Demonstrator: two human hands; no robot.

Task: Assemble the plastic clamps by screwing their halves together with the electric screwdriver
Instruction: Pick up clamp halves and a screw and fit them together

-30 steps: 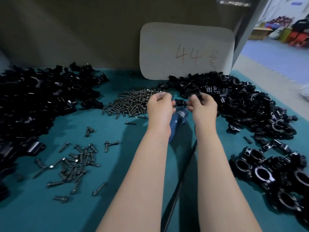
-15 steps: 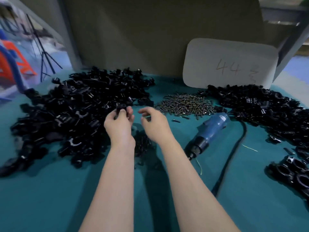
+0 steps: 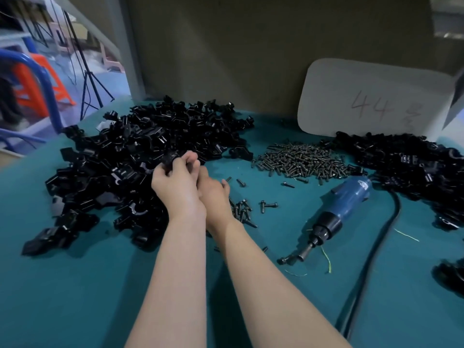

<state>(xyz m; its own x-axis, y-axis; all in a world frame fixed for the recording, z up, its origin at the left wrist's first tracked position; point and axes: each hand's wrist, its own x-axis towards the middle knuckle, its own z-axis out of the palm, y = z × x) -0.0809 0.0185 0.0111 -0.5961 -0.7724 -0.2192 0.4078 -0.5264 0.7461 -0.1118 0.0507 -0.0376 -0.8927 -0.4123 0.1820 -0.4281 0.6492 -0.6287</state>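
The left grip, a bare hand, is curled round a black clamp half at the near edge of the big pile in the left centre of the frame. The half looks lifted just clear of the pile, likely so it can be turned and mated with its partner. The right grip is tucked against and partly behind the left one, thumb out. Its fingers are hidden, so I cannot tell whether it pinches anything or only steadies the piece. My reading is that one half has been picked and a second half or a screw comes next.

No tray or bin shows: the stock lies in sorted heaps straight on the teal worktop. Halves lie at the left, a second black heap at the right, and the screws between them, with a few strays just beside the right wrist. That layout seems meant to keep every part within reach. The screwdriver lies idle right of centre, bit towards the viewer, handy for the right grip. Its cable runs off the bottom edge. A pale card marked 44 leans on the back wall.
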